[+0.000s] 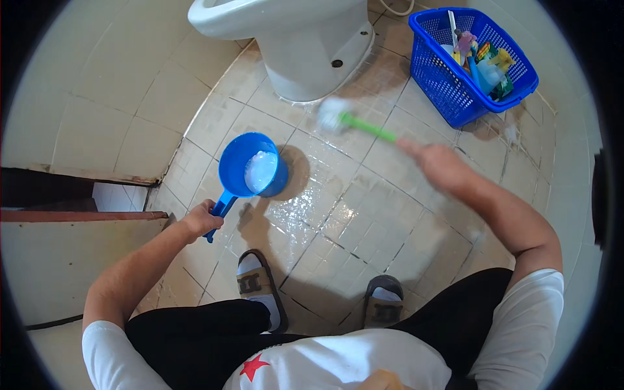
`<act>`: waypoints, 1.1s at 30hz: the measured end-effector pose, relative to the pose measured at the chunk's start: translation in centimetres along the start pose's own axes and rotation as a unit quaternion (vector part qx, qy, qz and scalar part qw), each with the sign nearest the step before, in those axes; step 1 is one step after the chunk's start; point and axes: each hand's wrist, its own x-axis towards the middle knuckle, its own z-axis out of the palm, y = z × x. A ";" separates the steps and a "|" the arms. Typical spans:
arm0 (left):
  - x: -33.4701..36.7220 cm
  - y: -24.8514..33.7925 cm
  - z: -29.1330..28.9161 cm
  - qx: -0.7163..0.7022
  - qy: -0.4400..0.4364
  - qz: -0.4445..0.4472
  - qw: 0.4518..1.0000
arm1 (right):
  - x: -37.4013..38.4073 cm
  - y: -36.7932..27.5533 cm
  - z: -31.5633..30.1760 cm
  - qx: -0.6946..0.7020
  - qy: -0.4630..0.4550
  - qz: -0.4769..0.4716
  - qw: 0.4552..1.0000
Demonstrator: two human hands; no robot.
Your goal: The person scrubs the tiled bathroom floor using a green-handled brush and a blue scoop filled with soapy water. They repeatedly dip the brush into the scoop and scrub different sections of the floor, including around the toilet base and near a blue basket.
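My left hand [202, 220] is closed around the handle of a blue dipper [235, 160], whose cup holds some whitish, foamy liquid [261, 170]. The dipper is tilted a little, and its shadow falls on the tiles beside it. In my right hand [437, 162] is the green handle of a toilet brush [366, 125]. Its white bristle head [333, 116] is blurred and lies just in front of the toilet base. I cannot tell whether the bristles touch the floor.
A white toilet [305, 52] stands at the far middle. To its right is a blue plastic basket [432, 81] with bottles and cleaning things. Wet, shiny floor tiles [305, 201] lie between the toilet and my sandalled feet [257, 286]. A doorway edge [84, 218] is at left.
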 end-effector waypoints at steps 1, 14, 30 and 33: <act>-0.3 0.1 0.0 -0.016 -0.001 0.009 1.000 | 0.3 0.5 -1.2 0.032 0.046 0.018 0.998; -10.1 -2.6 -1.4 -0.231 0.112 -0.006 0.966 | 2.1 -4.0 1.3 -0.002 0.016 -0.138 0.990; -15.4 -2.5 -3.4 -0.269 0.218 0.012 0.938 | 8.1 -6.6 1.0 0.015 0.032 -0.136 0.990; -15.7 -3.1 -3.5 -0.272 0.228 0.003 0.935 | 5.9 -10.0 4.7 0.015 -0.014 -0.292 0.956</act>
